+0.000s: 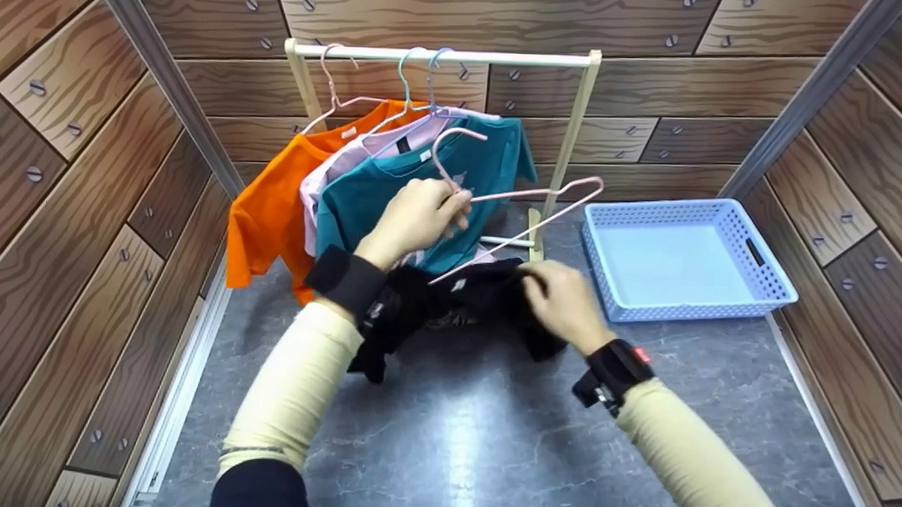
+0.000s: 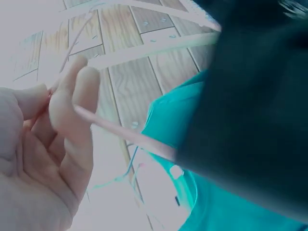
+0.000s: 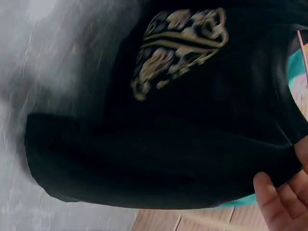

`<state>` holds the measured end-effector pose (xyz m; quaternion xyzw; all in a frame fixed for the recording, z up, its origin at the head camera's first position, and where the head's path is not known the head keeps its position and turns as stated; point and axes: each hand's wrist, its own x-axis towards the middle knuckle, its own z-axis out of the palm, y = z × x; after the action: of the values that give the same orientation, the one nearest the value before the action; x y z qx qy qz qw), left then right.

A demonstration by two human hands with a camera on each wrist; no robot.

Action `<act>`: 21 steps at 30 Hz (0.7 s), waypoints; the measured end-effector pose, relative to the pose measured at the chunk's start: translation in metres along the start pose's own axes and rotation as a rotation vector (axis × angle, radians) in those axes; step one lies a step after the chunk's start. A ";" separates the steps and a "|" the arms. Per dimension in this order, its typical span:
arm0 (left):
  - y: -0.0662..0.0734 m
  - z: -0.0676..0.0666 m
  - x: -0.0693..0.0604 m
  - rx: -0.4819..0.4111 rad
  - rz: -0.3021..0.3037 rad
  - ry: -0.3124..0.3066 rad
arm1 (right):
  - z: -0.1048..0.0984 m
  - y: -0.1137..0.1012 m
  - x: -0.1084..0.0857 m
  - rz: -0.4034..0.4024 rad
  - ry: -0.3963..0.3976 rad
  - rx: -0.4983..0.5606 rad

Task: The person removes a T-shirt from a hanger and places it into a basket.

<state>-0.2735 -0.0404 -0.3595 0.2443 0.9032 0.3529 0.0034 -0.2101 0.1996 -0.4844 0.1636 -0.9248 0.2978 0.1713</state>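
At the left end of the garment rack (image 1: 525, 59), an orange long-sleeved shirt (image 1: 273, 202) is hung on a rear pink hanger (image 1: 334, 99), which is hooked over the bar. Next along the rack, a lilac shirt (image 1: 326, 178) and a teal shirt (image 1: 378, 195) are hung close together, overlapping, beneath a mint hanger (image 1: 406, 87) and a blue hanger (image 1: 430, 84). White labels are seen at the orange and teal necklines, a dark one at the lilac.

In front of the rack, before the teal shirt, a pink clothes hanger (image 1: 524, 194) is held by the left hand (image 1: 418, 215), its fingers pinched at the base of the hook. The hanger is tilted; its right end is raised in front of the rack's right post, and its lower left end is brought to the neckline of a black shirt (image 1: 487, 288). How far it is inserted cannot be told. The black shirt is gathered low in front of the rack, over the gray marbled tabletop (image 1: 459, 449); a gold-toned print is shown on it in the right wrist view. Its edge beside the neck opening is pinched between the thumb and fingers of the right hand (image 1: 566, 299), in front of the rack's right foot.

To the right of the rack, a light-blue perforated plastic basket (image 1: 696, 311) is set on the tabletop.
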 end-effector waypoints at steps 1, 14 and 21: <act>0.001 0.003 0.003 -0.004 -0.005 0.009 | 0.006 -0.005 -0.001 -0.012 -0.024 0.005; 0.001 0.030 0.024 -0.045 -0.098 0.092 | 0.064 -0.045 -0.024 -0.033 -0.374 0.056; -0.002 0.039 0.029 -0.054 -0.107 0.101 | 0.078 -0.058 -0.030 -0.102 -0.449 0.127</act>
<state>-0.2933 -0.0042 -0.3849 0.1774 0.9041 0.3884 -0.0165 -0.1769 0.1137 -0.5277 0.2824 -0.9097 0.3024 -0.0344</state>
